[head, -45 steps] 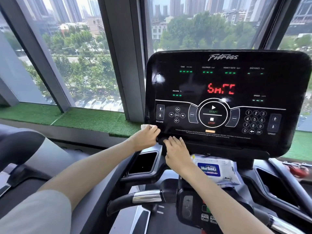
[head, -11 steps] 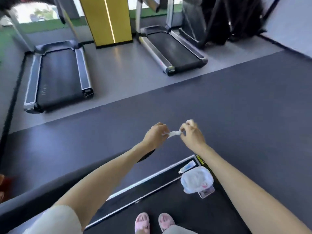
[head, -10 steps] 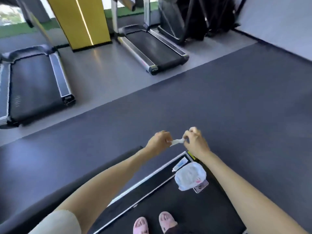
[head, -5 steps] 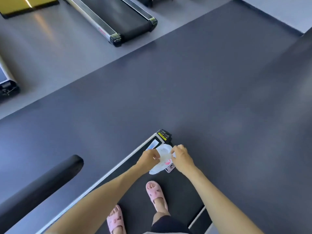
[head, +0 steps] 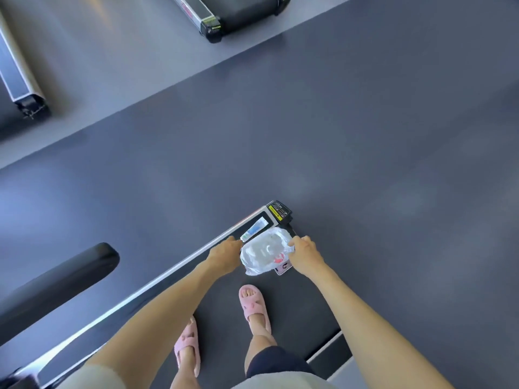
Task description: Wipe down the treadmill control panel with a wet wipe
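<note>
At the far left of the frame I am seeing a black padded handrail (head: 56, 284) slanting from lower left up toward the right. Above it, in the upper left corner, the tail end of a neighbouring treadmill (head: 19, 80) is showing. A silver side rail (head: 157, 284) is running diagonally from the lower left toward the centre. A small white and blue sachet (head: 254, 232) is lying on it near its far end. Its long axis is following the rail, pointing up and right at the yellow warning label (head: 278, 210) on the corner cap.

Just right of the rail, the left hand (head: 224, 255) is curling its fingers round the left edge of a white plastic bag (head: 265, 252). The bag is crumpled, sitting at the end of the dark belt (head: 280, 313). Its long axis is running from lower left to upper right, roughly parallel to the rail. The right hand (head: 304, 254) is pinching the bag's right edge, so both hands are holding it between them. A flat card-like thing (head: 283, 267) is peeking out under the bag's lower right corner; I cannot tell what it is.

I cannot tell where the wet wipe is: nothing I can pick out in either hand or through the bag.

Lower down, two pink slippers (head: 254, 304) are standing on the belt. At the top centre a second treadmill (head: 238, 15) is ending on the grey floor (head: 379, 136).
</note>
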Demonstrator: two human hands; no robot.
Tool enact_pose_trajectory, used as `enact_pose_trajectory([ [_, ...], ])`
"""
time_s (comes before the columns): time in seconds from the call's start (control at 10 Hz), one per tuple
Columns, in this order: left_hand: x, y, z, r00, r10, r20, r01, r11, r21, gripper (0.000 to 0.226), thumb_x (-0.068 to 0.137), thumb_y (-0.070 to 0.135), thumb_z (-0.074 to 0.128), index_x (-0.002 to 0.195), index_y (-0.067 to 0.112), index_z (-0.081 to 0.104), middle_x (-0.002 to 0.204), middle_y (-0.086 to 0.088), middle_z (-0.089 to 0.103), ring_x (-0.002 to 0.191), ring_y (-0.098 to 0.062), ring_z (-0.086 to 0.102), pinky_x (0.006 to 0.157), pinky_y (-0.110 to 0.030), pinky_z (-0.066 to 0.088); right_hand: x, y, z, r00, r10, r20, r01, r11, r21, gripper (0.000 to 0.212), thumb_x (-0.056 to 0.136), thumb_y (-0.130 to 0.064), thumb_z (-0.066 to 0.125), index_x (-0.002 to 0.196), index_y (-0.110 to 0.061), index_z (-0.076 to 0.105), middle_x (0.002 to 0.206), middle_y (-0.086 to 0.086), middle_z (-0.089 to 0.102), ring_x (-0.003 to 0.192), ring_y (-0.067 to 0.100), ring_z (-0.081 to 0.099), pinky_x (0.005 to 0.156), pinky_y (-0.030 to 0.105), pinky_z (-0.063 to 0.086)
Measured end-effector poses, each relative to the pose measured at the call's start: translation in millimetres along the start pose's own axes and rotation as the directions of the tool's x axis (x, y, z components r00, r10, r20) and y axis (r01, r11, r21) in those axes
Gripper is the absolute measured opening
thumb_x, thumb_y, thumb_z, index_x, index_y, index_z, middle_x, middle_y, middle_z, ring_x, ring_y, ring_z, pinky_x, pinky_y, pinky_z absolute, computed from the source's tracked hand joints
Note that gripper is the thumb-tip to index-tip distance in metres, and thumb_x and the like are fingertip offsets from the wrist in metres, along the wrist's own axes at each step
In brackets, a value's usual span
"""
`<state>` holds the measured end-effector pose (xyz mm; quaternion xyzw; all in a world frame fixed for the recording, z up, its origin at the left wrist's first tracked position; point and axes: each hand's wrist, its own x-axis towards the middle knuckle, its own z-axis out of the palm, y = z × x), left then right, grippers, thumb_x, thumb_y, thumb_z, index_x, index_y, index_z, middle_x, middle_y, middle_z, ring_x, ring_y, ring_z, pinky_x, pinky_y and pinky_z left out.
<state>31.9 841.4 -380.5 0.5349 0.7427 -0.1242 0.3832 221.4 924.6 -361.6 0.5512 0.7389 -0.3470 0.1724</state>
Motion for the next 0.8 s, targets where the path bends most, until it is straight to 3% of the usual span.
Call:
enact_pose_trajectory([
  [0.2, -36.5, -44.5, -55.5, 0.962, -0.068, -0.266, 0.068, 0.998, -0.007, 0.032, 0.09, 0.005, 0.042, 0.118, 0.009, 0.054, 0.118, -0.011, 0.048, 0.103, -0.031, 0.053, 0.083, -0.04, 0.045, 7.7, -81.7, -39.0, 0.986, -0.154, -0.066, 0.152, 0.988, -0.028, 0.029, 0.089, -0.009, 0.044, 0.116, -0.008, 0.053, 0.124, 0.014, 0.045, 0.11, 0.031, 0.047, 0.089, 0.037, 0.04],
  [0.4, -122.5, -134.9, -93.0, 0.839, -0.207, -0.503, 0.183, 0.978, -0.097, 0.032, 0.086, 0.002, 0.044, 0.114, 0.007, 0.057, 0.117, -0.01, 0.048, 0.099, -0.029, 0.052, 0.085, -0.036, 0.043, -30.0, -227.7, -39.0, 0.898, -0.44, -0.026, 0.433, 0.892, -0.13, 0.029, 0.091, -0.013, 0.043, 0.119, -0.009, 0.05, 0.123, 0.01, 0.041, 0.112, 0.028, 0.044, 0.086, 0.036, 0.043],
  [0.6, -262.9, -256.2, -63.9, 0.682, -0.389, -0.619, 0.325, 0.92, -0.219, 0.034, 0.09, 0.006, 0.046, 0.123, 0.009, 0.055, 0.122, -0.009, 0.048, 0.102, -0.029, 0.052, 0.088, -0.037, 0.044, -120.0, -373.0, 35.7, 0.735, -0.675, 0.068, 0.666, 0.698, -0.264, 0.032, 0.092, -0.014, 0.042, 0.124, -0.01, 0.048, 0.127, 0.011, 0.04, 0.115, 0.027, 0.042, 0.088, 0.035, 0.04],
  [0.7, -354.9, -319.5, -24.4, 0.59, -0.518, -0.62, 0.431, 0.851, -0.301, 0.034, 0.087, 0.006, 0.045, 0.119, 0.008, 0.057, 0.119, -0.01, 0.049, 0.102, -0.03, 0.053, 0.087, -0.037, 0.043, -180.9, -440.5, 101.1, 0.62, -0.764, 0.18, 0.77, 0.547, -0.328, 0.034, 0.091, -0.013, 0.042, 0.124, -0.009, 0.048, 0.127, 0.013, 0.041, 0.115, 0.029, 0.042, 0.088, 0.036, 0.039],
  [0.8, -453.3, -373.2, 27.4, 0.453, -0.659, -0.601, 0.551, 0.736, -0.392, 0.031, 0.087, 0.008, 0.045, 0.115, 0.009, 0.058, 0.114, -0.01, 0.05, 0.101, -0.03, 0.055, 0.085, -0.038, 0.043, -255.8, -500.5, 172.0, 0.488, -0.829, 0.275, 0.855, 0.388, -0.345, 0.034, 0.089, -0.012, 0.043, 0.122, -0.008, 0.048, 0.127, 0.014, 0.041, 0.115, 0.03, 0.041, 0.088, 0.037, 0.039],
])
